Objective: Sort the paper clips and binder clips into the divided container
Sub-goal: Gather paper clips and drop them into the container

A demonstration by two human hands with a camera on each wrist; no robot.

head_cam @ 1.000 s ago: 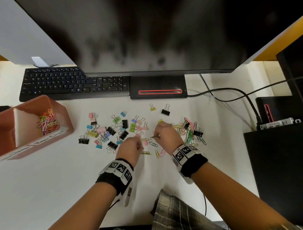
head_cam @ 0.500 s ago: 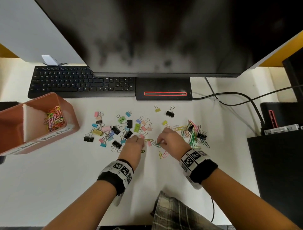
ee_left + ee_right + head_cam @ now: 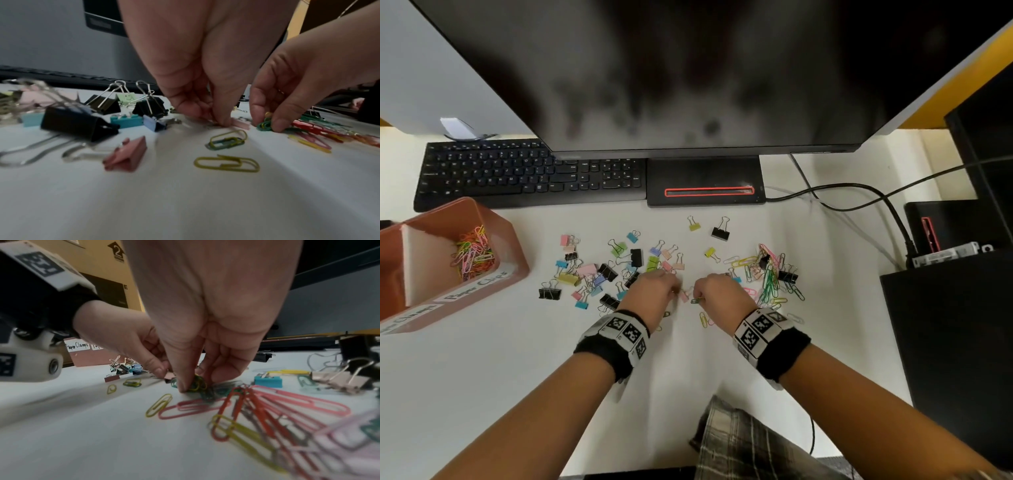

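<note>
Colourful binder clips [image 3: 602, 270] lie scattered mid-desk, with a heap of paper clips [image 3: 767, 274] to their right. The pink divided container [image 3: 513, 253] stands at the left; its right compartment holds paper clips [image 3: 472, 253]. My left hand [image 3: 674, 289] reaches down with curled fingers [image 3: 218, 122] pinched against a small pink binder clip [image 3: 240, 125]. Just to its right, my right hand [image 3: 697, 296] pinches a small bundle of green and yellow paper clips [image 3: 197, 383] at the table surface. Loose yellow and green paper clips [image 3: 226, 141] lie in front of both hands.
A black keyboard [image 3: 517, 174] and the monitor base [image 3: 705, 181] sit behind the clips, under a large monitor [image 3: 688, 68]. Cables [image 3: 859, 192] run to black equipment [image 3: 955, 329] on the right. A bare white desk [image 3: 482, 377] stretches in front of the container.
Both hands have drawn closer together over the clips between them. The right hand now holds a bundle of green and yellow paper clips low at the table.
</note>
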